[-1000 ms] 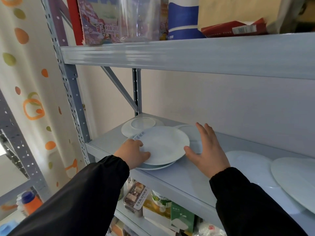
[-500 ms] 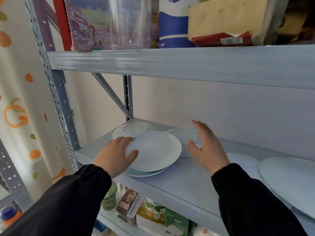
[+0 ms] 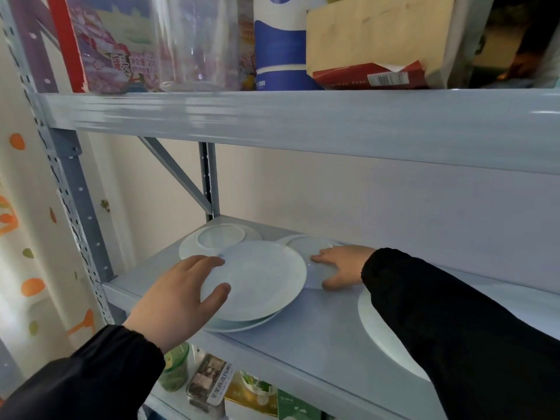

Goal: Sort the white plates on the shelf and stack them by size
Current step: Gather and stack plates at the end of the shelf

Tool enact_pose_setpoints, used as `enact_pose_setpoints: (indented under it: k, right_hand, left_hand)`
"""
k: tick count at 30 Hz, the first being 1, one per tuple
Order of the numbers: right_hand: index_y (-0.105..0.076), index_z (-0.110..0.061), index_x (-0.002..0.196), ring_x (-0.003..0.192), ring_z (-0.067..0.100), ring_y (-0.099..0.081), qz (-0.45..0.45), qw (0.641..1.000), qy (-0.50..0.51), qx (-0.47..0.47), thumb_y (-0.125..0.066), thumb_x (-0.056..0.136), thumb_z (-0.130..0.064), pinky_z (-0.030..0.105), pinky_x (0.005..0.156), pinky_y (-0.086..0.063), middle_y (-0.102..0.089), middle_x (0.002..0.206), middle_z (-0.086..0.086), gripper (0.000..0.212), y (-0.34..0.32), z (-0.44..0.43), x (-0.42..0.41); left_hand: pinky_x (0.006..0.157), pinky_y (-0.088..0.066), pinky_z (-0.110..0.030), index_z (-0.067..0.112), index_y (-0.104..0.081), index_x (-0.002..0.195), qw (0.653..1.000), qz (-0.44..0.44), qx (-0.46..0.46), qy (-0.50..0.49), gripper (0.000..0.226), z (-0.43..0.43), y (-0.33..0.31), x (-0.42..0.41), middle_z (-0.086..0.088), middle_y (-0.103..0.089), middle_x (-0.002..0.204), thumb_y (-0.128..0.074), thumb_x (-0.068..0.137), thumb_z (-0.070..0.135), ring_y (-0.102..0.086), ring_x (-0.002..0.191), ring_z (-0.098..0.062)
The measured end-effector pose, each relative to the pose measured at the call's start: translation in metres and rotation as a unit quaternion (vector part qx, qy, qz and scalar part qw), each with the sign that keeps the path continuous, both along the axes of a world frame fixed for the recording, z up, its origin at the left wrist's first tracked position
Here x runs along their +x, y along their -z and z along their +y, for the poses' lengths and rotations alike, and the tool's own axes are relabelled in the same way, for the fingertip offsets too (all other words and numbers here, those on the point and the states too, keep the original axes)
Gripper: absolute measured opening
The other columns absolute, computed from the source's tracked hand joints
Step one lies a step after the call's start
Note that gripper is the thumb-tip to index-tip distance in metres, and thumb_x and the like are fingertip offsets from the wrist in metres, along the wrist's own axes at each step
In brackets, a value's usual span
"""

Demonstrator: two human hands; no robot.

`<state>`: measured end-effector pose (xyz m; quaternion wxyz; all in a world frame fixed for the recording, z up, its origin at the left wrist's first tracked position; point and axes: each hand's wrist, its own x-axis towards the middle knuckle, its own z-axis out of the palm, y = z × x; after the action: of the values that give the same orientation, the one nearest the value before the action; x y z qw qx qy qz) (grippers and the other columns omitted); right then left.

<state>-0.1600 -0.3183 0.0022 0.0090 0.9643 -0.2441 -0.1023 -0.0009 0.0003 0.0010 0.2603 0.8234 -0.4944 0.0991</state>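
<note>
On the grey shelf (image 3: 303,338) a white medium plate (image 3: 263,277) lies on top of a slightly wider plate (image 3: 242,326). My left hand (image 3: 181,295) rests on the top plate's left rim, fingers spread. Behind it an upside-down plate (image 3: 221,237) sits at the back left. A small plate (image 3: 306,248) lies at the back middle. My right hand (image 3: 339,266) clasps its right rim, fingers over the top and thumb at the near edge. A large plate (image 3: 381,328) lies to the right, partly hidden by my right sleeve.
The shelf above (image 3: 303,122) hangs low and carries a clear jar (image 3: 197,43), boxes and a blue-white pack (image 3: 278,50). A perforated upright (image 3: 75,213) and a diagonal brace (image 3: 175,174) stand at the left. Packaged goods (image 3: 212,383) fill the shelf below.
My right hand has reached further back and closed around the small plate's rim. My left hand has slid from the stack's edge onto the top plate.
</note>
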Motion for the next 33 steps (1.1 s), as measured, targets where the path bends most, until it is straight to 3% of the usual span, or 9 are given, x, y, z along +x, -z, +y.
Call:
enact_pose_setpoints:
  k: [6,9,13,18,22,26,30,33]
  right_hand:
    - [-0.031,-0.041,0.149,0.140,0.017,-0.035,-0.006,1.000,0.028,0.013,-0.063,0.066,-0.077,0.034,0.113,-0.030,-0.035,0.155,-0.011,0.096,-0.001,-0.019,-0.016]
    - [-0.045,-0.040,0.133,0.116,0.019,-0.052,-0.012,0.999,0.045,0.012,-0.065,0.057,-0.080,0.037,0.098,-0.044,-0.044,0.133,-0.008,0.088,-0.006,-0.024,-0.026]
    - [-0.041,-0.028,0.113,0.094,0.019,-0.053,-0.002,0.999,0.052,-0.012,-0.067,0.051,-0.081,0.039,0.085,-0.049,-0.042,0.123,-0.006,0.086,-0.002,-0.016,-0.025]
    - [-0.036,-0.037,0.127,0.102,0.021,-0.056,-0.027,0.999,0.040,0.012,-0.063,0.050,-0.084,0.042,0.089,-0.049,-0.042,0.131,-0.007,0.095,0.005,-0.010,-0.013]
    - [-0.042,-0.036,0.118,0.098,0.023,-0.056,-0.018,0.999,0.034,-0.005,-0.062,0.056,-0.083,0.042,0.086,-0.049,-0.043,0.124,-0.005,0.080,0.003,-0.013,-0.017]
    - [-0.052,-0.034,0.116,0.108,0.023,-0.052,-0.064,0.993,0.087,0.051,-0.063,0.063,-0.083,0.040,0.094,-0.045,-0.045,0.127,0.000,0.073,-0.007,-0.038,-0.007]
    - [-0.023,-0.030,0.151,0.130,0.030,-0.045,-0.118,0.964,0.204,0.126,-0.062,0.060,-0.086,0.041,0.103,-0.039,-0.039,0.150,0.008,0.114,0.006,-0.080,-0.006]
    - [-0.012,-0.027,0.155,0.140,0.029,-0.036,-0.111,0.942,0.253,0.188,-0.058,0.063,-0.088,0.040,0.110,-0.030,-0.030,0.158,0.007,0.120,0.020,-0.101,-0.007]
  left_hand:
    - [0.100,-0.037,-0.024,0.036,-0.049,0.135,1.000,0.000,-0.003,0.015,0.057,-0.005,0.000,-0.013,0.019,-0.049,0.134,-0.035,0.089,0.067,-0.048,0.122,-0.006]
    - [0.097,-0.032,-0.019,0.036,-0.049,0.134,1.000,0.001,-0.008,0.016,0.049,-0.007,0.000,-0.020,0.019,-0.049,0.135,-0.043,0.093,0.060,-0.047,0.123,-0.005]
    - [0.096,-0.032,-0.018,0.039,-0.048,0.134,1.000,0.004,-0.001,0.023,0.048,-0.011,-0.002,-0.025,0.022,-0.047,0.135,-0.041,0.092,0.061,-0.045,0.123,-0.003]
    - [0.095,-0.032,-0.017,0.041,-0.046,0.134,0.999,-0.001,0.000,0.032,0.049,-0.017,-0.005,-0.030,0.026,-0.043,0.132,-0.039,0.090,0.061,-0.044,0.123,-0.001]
    - [0.094,-0.030,-0.016,0.042,-0.047,0.133,0.999,-0.008,-0.001,0.041,0.050,-0.018,-0.003,-0.033,0.031,-0.039,0.125,-0.035,0.090,0.066,-0.042,0.121,0.003]
    - [0.093,-0.027,-0.011,0.045,-0.046,0.132,0.998,-0.020,-0.009,0.056,0.058,-0.017,-0.003,-0.038,0.034,-0.036,0.125,-0.026,0.084,0.072,-0.036,0.117,0.012]
    - [0.088,-0.026,0.002,0.046,-0.048,0.127,0.997,-0.017,-0.033,0.069,0.047,-0.012,-0.004,-0.043,0.042,-0.034,0.121,-0.036,0.087,0.068,-0.034,0.108,0.027]
    - [0.085,-0.031,-0.003,0.046,-0.053,0.122,0.996,-0.029,-0.029,0.074,0.045,-0.012,-0.002,-0.043,0.041,-0.041,0.121,-0.038,0.087,0.069,-0.036,0.114,0.021]
